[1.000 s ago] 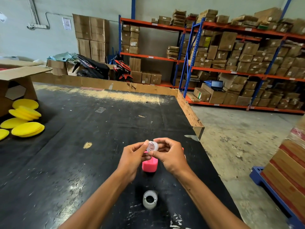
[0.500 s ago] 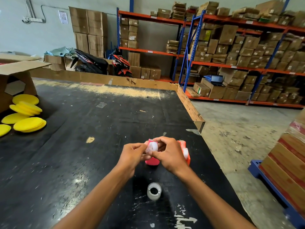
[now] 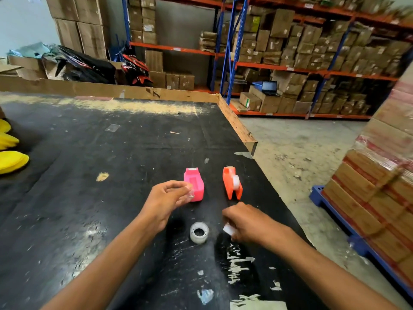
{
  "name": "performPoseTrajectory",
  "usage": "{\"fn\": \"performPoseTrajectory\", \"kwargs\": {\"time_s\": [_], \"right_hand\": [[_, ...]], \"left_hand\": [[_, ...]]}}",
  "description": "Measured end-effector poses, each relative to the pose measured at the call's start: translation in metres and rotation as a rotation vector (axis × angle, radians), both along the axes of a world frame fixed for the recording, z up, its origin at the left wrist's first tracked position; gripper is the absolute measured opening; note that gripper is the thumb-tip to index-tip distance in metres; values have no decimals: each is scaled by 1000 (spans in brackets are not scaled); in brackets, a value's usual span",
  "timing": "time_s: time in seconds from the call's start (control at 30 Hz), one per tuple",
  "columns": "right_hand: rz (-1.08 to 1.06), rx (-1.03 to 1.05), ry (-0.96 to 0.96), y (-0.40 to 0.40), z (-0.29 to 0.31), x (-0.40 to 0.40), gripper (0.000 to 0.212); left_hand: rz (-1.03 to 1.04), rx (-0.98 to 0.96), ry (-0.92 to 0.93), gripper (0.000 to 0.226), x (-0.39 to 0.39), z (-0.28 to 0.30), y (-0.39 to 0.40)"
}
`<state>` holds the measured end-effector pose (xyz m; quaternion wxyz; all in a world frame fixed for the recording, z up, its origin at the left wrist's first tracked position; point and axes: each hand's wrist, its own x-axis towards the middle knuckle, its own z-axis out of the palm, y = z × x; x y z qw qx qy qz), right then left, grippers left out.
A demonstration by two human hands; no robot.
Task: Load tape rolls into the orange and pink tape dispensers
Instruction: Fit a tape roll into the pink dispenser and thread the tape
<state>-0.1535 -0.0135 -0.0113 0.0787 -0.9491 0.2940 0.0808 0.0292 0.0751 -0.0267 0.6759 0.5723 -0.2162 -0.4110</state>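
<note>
Nearest on the black table (image 3: 67, 220), a clear tape roll (image 3: 199, 232) lies flat between the two forearms, touching neither hand. Just to its right, the right hand (image 3: 248, 222) is curled low over the table with its fingers closed around a small white piece (image 3: 228, 229), blurred so that what it is cannot be told. The left hand (image 3: 166, 198) is raised a little farther out, thumb and fingertips pinched on a small clear scrap (image 3: 191, 194) held against the near end of the pink dispenser (image 3: 194, 185). That dispenser stands on the table with its cutter end pointing away, and its centre slot looks empty. Just beside it to the right, apart from it, the orange dispenser (image 3: 232, 182) stands on edge with a whitish roll (image 3: 235, 181) seated in its side. At the far left edge, yellow pads (image 3: 12, 161) lie stacked on the table. A cardboard strip (image 3: 111, 90) lines the table's far and right edges. Beyond it stand blue and orange racks (image 3: 290, 70) packed with brown boxes, and at the right a wrapped stack of cartons (image 3: 380, 186) sits on a blue pallet (image 3: 330, 204).
</note>
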Motion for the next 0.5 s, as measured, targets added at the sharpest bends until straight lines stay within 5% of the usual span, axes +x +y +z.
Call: {"fn": "performPoseTrajectory", "kwargs": {"time_s": [0.3,0.5], "right_hand": [[-8,136,37,8,0,-1,38],[29,97,-111,19,9,24,49]], "left_hand": [[-44,-16,9,10,0,0,16],[-45,-18,32,9,2,1,29]]}}
